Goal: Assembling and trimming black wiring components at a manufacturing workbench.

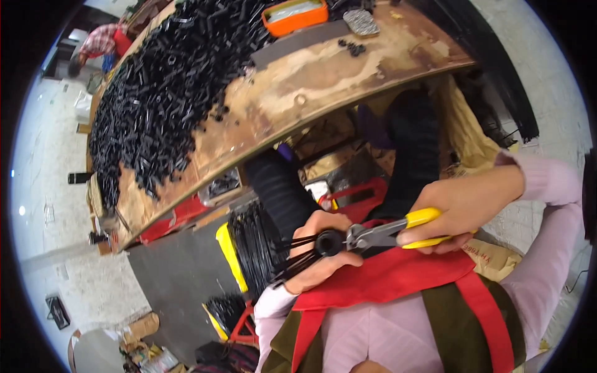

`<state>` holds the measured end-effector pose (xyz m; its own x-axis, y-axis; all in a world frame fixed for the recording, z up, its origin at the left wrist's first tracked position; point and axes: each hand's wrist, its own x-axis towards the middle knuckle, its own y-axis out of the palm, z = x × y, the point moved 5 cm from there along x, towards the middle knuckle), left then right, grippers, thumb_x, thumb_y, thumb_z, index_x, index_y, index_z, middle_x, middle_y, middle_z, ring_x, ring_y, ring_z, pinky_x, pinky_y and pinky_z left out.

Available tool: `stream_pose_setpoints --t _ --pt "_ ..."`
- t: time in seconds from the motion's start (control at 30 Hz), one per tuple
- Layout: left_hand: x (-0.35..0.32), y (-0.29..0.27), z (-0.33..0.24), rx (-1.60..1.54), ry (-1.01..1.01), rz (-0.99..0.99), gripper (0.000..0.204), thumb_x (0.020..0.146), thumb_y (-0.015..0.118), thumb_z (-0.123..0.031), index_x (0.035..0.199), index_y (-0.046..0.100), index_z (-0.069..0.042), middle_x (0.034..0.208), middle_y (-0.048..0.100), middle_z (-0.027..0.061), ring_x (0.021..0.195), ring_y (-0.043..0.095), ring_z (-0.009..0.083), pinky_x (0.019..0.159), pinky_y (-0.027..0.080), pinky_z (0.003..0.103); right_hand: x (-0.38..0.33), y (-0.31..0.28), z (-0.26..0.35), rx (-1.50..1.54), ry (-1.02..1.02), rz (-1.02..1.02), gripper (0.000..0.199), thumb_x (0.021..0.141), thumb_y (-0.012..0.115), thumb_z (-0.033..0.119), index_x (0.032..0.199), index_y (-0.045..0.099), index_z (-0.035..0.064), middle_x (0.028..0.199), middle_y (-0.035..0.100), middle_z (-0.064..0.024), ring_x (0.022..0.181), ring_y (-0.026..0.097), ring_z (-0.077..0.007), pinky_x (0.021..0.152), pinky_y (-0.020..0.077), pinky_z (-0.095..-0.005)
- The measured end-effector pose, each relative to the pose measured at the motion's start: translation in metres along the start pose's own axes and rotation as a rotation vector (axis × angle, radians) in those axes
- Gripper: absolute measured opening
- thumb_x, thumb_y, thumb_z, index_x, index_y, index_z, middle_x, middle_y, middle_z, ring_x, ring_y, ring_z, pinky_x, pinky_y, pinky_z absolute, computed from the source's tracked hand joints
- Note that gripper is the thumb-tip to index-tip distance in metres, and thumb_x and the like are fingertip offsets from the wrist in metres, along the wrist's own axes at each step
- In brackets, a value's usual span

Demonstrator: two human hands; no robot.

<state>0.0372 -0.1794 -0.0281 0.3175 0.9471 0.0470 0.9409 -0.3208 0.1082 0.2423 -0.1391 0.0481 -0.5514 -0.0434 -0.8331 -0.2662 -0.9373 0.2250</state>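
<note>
Black, short tubular piece w/ a round open end point(329, 242): in my left hand point(309, 273), over my lap, end facing up at me. Left fingers wrapped round it, clamped; thumb lies along the near side. Several thin, dark, straight strips point(292, 268) stick out to the left past the same hand; can't tell if they're joined to the tube or just held w/ it.

Right hand point(469, 202) closed on steel pliers w/ yellow grips point(423, 217); right fingers clamped round both handles. Metal nose at the tube's right side; can't tell if it's touching.

Handling (my est.): tube prob. light, fairly stiff, smooth & a bit slippery; not esp. fragile, tho a hard nip at the rim could mark it. Best hold: round the outer wall, below the rim, mouth left free. Strips look springy, may splay; keep 'em bunched nr the tube. Pliers: heavier, grip well back on the yellow.

Surroundings: red cloth apron point(385, 280) across my lap. Ahead, worn wooden bench point(273, 115) w/ big heap of small black pieces point(180, 81), plus orange rectangular tub point(295, 17) at the heap's right.
</note>
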Motion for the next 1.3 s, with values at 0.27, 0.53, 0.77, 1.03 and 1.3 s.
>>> stream_pose_setpoints --t 0.27,0.53,0.77,1.03,1.3 --pt "0.105 -0.001 0.007 -0.192 0.02 -0.154 0.048 0.097 0.061 -0.028 0.127 0.038 0.0 0.07 0.042 0.0017 0.061 0.04 0.0116 0.057 0.036 0.027 0.007 -0.167 -0.055 -0.618 -0.824 -1.253 0.022 0.084 0.071 0.018 0.095 0.06 0.0013 0.083 0.061 -0.0182 0.076 0.061 -0.0379 0.068 0.0481 -0.0405" --pt "0.194 0.019 0.026 -0.169 -0.15 -0.148 0.03 0.098 0.059 -0.02 0.112 0.049 0.004 0.07 0.041 -0.0001 0.061 0.036 0.0092 0.057 0.034 0.026 -0.031 -0.383 -0.035 -0.897 -0.649 -1.636 0.021 0.082 0.061 0.009 0.102 0.065 0.004 0.092 0.068 -0.0162 0.083 0.065 -0.0353 0.072 0.05 -0.0437" --pt "0.217 0.014 0.042 -0.172 -0.185 -0.206 0.021 0.097 0.058 -0.01 0.112 0.055 0.005 0.072 0.05 -0.0014 0.063 0.045 0.0065 0.059 0.039 0.024 -0.019 -0.424 -0.026 -0.992 -0.555 -1.623 0.019 0.083 0.059 0.012 0.098 0.067 0.0051 0.087 0.069 -0.0148 0.081 0.065 -0.0348 0.071 0.0494 -0.0459" --pt "0.156 0.01 0.009 -0.191 -0.16 -0.207 0.021 0.097 0.059 -0.011 0.112 0.056 0.004 0.072 0.051 -0.0015 0.063 0.045 0.0061 0.059 0.039 0.023 -0.027 -0.401 -0.018 -0.59 -0.599 -1.493 0.026 0.084 0.064 0.026 0.092 0.068 0.0009 0.07 0.067 -0.0116 0.061 0.064 -0.0243 0.061 0.0519 -0.036" --pt "0.055 -0.002 -0.029 -0.191 -0.084 -0.196 0.02 0.096 0.06 -0.009 0.111 0.057 0.003 0.071 0.052 -0.0023 0.062 0.045 0.0052 0.056 0.037 0.022 -0.023 -0.329 -0.002 -0.141 -0.642 -1.436 0.024 0.081 0.07 0.022 0.079 0.064 -0.0019 0.064 0.065 -0.0051 0.048 0.06 -0.0108 0.042 0.0462 -0.025"
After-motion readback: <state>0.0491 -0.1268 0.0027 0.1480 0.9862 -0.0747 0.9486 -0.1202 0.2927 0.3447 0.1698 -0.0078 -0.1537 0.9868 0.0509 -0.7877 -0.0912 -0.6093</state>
